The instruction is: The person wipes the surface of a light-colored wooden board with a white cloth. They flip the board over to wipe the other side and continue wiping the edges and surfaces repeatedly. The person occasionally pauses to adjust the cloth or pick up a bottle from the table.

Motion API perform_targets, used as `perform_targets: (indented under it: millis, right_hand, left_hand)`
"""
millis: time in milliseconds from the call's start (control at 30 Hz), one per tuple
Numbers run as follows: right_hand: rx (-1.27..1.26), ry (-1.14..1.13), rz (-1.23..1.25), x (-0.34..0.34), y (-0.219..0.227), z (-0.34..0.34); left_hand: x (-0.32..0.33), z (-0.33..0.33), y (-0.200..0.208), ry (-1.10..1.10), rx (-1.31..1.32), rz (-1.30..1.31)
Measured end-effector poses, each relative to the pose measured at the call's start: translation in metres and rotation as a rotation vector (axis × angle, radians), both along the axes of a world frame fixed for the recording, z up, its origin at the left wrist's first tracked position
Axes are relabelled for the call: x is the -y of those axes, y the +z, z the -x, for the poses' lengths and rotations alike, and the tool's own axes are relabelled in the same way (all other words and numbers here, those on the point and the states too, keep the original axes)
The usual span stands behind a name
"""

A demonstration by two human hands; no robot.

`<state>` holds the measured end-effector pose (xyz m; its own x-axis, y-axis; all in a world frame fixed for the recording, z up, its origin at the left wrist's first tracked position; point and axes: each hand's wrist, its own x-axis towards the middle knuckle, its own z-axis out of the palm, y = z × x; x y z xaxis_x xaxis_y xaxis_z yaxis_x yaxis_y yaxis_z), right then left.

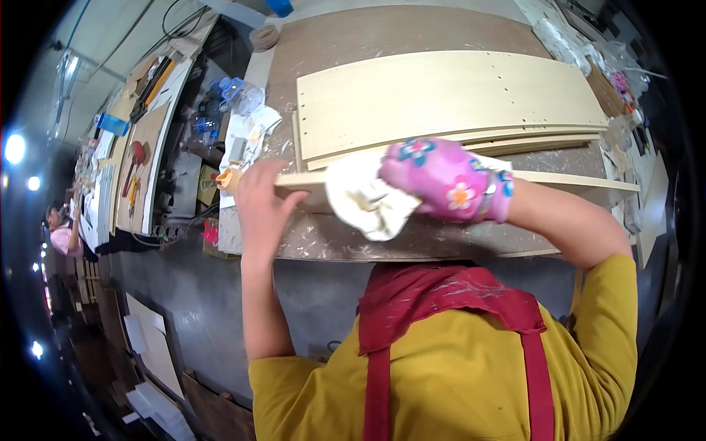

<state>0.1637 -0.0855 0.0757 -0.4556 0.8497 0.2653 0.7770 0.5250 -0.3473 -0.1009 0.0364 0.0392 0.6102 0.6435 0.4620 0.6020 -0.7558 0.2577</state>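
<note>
A long pale wooden board (581,181) stands on its edge near the front of the workbench (478,242). My bare left hand (259,202) grips its left end, the thumb against the near face. My right hand (445,180), in a pink flowered glove or sleeve cover, presses a crumpled white cloth (368,195) over the board's top edge around the middle. The fingers of that hand are partly hidden by the cloth. Behind the board lies a stack of pale panels (448,95) with small drilled holes.
A roll of tape (265,37) sits at the bench's far left corner. Clear plastic bottles (243,95) and rags (254,132) lie left. Plastic bags (562,44) line the far right. Another bench (140,158) with tools stands left; a person in pink (65,237) is beyond.
</note>
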Motion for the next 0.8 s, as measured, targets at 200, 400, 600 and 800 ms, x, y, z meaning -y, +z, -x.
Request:
perform_targets:
  millis: [200,400,600,800]
  right_hand:
    - [0.066,0.001,0.209,0.002,0.025,-0.011]
    - [-0.051,0.128,0.028,-0.077,-0.006,0.072]
    - [0.008,0.127,0.179,-0.11,-0.003,0.132]
    - [0.068,-0.035,0.13,-0.044,0.009,0.059]
  left_hand:
    - [-0.012,0.014,-0.047,-0.041,0.912,1.149]
    - [-0.008,0.005,-0.068,0.023,1.113,1.169]
    - [-0.007,0.037,-0.119,-0.154,0.907,0.745]
    - [-0.005,0.018,-0.089,-0.247,1.081,1.129]
